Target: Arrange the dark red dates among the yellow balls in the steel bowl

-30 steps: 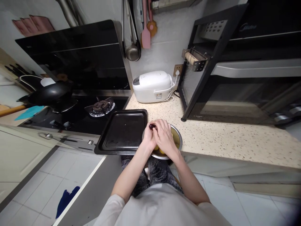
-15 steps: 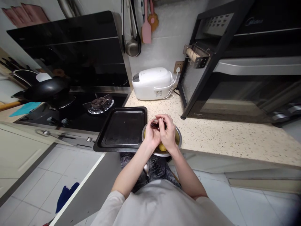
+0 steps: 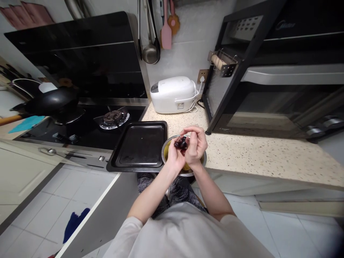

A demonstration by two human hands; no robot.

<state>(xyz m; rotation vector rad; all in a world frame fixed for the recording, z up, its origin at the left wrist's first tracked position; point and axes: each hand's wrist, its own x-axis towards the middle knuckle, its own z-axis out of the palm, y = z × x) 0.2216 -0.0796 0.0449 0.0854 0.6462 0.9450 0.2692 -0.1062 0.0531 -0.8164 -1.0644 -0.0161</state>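
Note:
My left hand is cupped, palm up, over a metal bowl at the counter's front edge. In its palm lie small, glossy, reddish-black pieces; their exact kind does not show. Close against them is my right hand, its fingers curled and the thumb bent in. Whatever sits inside those curled fingers is hidden. Below the hands, something yellow shows in the bowl, largely covered by my hands and wrists.
A black baking tray lies left of the bowl, beside the gas burner. Behind is a white rice-cooker-like appliance. To the right stands a rack with an oven. A wok rests at the far left.
My right hand has shifted slightly right and opened away from the left palm. More of the dark pieces is now uncovered.

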